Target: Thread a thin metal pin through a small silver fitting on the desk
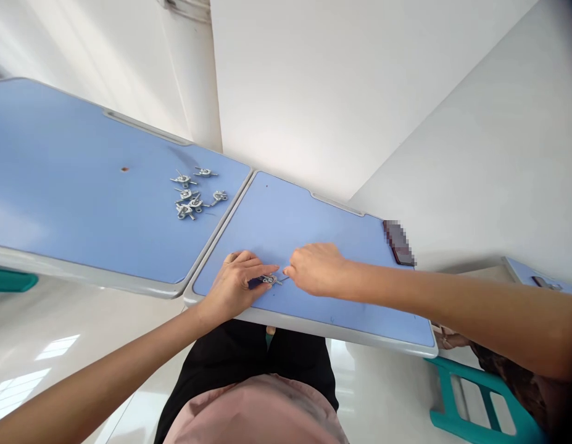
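Low on the blue desk in front of me, my left hand pinches a small silver metal part between thumb and fingers. Just to its right, my right hand is closed around a thin metal rod or tool, whose tip points toward the part. Most of the rod is hidden inside the fist, and whether its tip touches the part cannot be made out. Several similar silver metal parts lie grouped on the adjoining desk to the left.
Two blue desks with grey rims meet at a seam. A dark phone rests by the right desk's far edge. A green stool and part of another person's hand are at the lower right. White walls stand behind.
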A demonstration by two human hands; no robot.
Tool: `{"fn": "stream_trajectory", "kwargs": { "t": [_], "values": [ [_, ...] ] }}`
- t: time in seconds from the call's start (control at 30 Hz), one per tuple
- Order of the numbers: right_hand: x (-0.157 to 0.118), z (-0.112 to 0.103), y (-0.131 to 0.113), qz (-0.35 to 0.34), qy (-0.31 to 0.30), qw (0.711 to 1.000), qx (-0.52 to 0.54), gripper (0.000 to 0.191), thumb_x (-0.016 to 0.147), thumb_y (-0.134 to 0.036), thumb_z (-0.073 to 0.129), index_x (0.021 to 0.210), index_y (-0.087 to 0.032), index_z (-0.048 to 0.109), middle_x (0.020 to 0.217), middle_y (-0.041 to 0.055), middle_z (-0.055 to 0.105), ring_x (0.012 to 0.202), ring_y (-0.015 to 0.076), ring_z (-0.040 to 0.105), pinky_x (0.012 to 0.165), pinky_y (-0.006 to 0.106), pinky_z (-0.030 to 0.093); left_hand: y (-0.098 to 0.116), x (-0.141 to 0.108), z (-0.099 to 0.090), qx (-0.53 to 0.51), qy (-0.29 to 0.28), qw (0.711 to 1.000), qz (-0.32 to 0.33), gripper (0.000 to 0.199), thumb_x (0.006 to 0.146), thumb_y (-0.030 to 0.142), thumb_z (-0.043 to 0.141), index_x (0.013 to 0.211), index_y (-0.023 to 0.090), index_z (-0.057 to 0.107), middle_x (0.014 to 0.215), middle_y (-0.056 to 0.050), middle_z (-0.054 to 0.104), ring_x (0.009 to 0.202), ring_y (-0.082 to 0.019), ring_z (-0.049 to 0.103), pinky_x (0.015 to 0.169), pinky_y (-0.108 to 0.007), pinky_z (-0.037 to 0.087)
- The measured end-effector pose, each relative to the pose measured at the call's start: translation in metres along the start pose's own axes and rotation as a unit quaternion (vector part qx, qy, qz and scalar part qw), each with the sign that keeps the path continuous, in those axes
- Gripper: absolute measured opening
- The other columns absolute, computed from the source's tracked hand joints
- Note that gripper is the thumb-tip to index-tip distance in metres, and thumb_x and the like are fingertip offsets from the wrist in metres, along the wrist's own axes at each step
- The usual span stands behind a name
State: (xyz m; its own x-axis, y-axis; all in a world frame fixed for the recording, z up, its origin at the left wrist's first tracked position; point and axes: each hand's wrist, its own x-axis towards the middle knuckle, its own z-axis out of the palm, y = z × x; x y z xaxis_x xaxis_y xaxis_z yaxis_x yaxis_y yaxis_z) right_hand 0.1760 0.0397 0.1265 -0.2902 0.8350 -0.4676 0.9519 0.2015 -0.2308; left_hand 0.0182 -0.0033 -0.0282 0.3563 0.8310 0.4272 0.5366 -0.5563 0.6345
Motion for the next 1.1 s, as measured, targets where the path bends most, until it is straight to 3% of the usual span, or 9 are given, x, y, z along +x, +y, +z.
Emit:
{"fn": "stream_trajectory", "kwargs": {
  "t": [0.13, 0.23, 0.37, 0.5, 0.7, 0.87, 1.0, 1.1],
  "values": [
    [-0.008, 0.002, 0.017, -0.03, 0.056, 0.993, -0.102, 0.024, 0.095, -0.035, 0.056, 0.08, -0.018, 0.066, 0.06, 0.004, 0.059, 0.064, 0.0192, 0.058, 0.059, 0.029, 0.033, 0.0, 0.001, -0.008, -0.001, -0.033, 0.999, -0.031, 0.036, 0.082, 0.023, 0.073, 0.117, 0.023, 0.067, 0.09, -0.001, 0.071, 0.09, -0.021, 0.057, 0.084, -0.037, 0.037],
    [-0.013, 0.026, 0.042, -0.014, 0.064, 0.998, 0.01, 0.022, 0.091, -0.042, 0.062, 0.095, -0.02, 0.066, 0.062, -0.0007, 0.06, 0.061, 0.0168, 0.055, 0.059, 0.027, 0.032, -0.001, 0.003, -0.022, -0.024, -0.097, 0.994, -0.042, 0.04, 0.082, 0.023, 0.073, 0.121, 0.024, 0.065, 0.096, -0.003, 0.07, 0.093, -0.022, 0.057, 0.084, -0.036, 0.039],
    [-0.005, 0.076, 0.066, -0.01, 0.096, 0.974, 0.206, 0.017, 0.086, -0.032, 0.067, 0.1, -0.023, 0.069, 0.056, -0.0066, 0.051, 0.057, 0.013, 0.05, 0.061, 0.025, 0.036, -0.006, 0.011, -0.035, -0.038, -0.149, 0.988, -0.021, 0.028, 0.09, 0.022, 0.064, 0.118, 0.024, 0.068, 0.089, -0.003, 0.069, 0.089, -0.021, 0.057, 0.085, -0.035, 0.039],
    [0.013, 0.105, 0.068, -0.03, 0.125, 0.957, 0.26, 0.015, 0.084, -0.028, 0.069, 0.098, -0.025, 0.074, 0.054, -0.0073, 0.049, 0.054, 0.0108, 0.046, 0.06, 0.024, 0.034, -0.009, 0.02, -0.039, -0.025, -0.191, 0.981, -0.002, 0.019, 0.093, 0.026, 0.06, 0.108, 0.026, 0.072, 0.082, -0.002, 0.068, 0.084, -0.02, 0.057, 0.082, -0.034, 0.039],
    [0.026, 0.105, 0.067, -0.072, 0.157, 0.959, 0.223, 0.011, 0.087, -0.026, 0.066, 0.084, -0.024, 0.076, 0.053, -0.0053, 0.052, 0.054, 0.01, 0.044, 0.059, 0.024, 0.031, -0.008, 0.027, -0.037, -0.013, -0.204, 0.979, 0.019, 0.021, 0.096, 0.023, 0.053, 0.098, 0.025, 0.074, 0.081, -0.002, 0.067, 0.081, -0.018, 0.056, 0.081, -0.033, 0.038],
    [0.015, 0.105, 0.074, -0.091, 0.145, 0.958, 0.229, 0.016, 0.083, -0.034, 0.074, 0.095, -0.023, 0.074, 0.059, -0.0061, 0.055, 0.055, 0.0095, 0.045, 0.059, 0.023, 0.032, -0.007, 0.023, -0.032, -0.003, -0.174, 0.985, 0.001, 0.022, 0.097, 0.024, 0.052, 0.097, 0.024, 0.074, 0.085, -0.003, 0.069, 0.082, -0.018, 0.057, 0.081, -0.035, 0.038],
    [0.012, 0.113, 0.078, -0.137, 0.18, 0.955, 0.191, 0.005, 0.085, -0.024, 0.071, 0.088, -0.023, 0.076, 0.069, -0.0045, 0.063, 0.057, 0.0085, 0.047, 0.059, 0.023, 0.032, -0.006, 0.019, -0.03, 0.005, -0.145, 0.989, 0.004, 0.024, 0.097, 0.026, 0.051, 0.097, 0.024, 0.074, 0.083, -0.003, 0.069, 0.081, -0.018, 0.058, 0.08, -0.035, 0.039],
    [0.017, 0.117, 0.08, -0.167, 0.2, 0.948, 0.184, 0.01, 0.089, -0.019, 0.066, 0.086, -0.022, 0.075, 0.071, -0.0038, 0.067, 0.056, 0.0083, 0.049, 0.058, 0.024, 0.031, -0.005, 0.019, -0.032, -0.005, -0.149, 0.989, 0.012, 0.022, 0.096, 0.026, 0.052, 0.1, 0.024, 0.073, 0.081, -0.003, 0.068, 0.08, -0.018, 0.058, 0.08, -0.035, 0.04]
  ]
}}
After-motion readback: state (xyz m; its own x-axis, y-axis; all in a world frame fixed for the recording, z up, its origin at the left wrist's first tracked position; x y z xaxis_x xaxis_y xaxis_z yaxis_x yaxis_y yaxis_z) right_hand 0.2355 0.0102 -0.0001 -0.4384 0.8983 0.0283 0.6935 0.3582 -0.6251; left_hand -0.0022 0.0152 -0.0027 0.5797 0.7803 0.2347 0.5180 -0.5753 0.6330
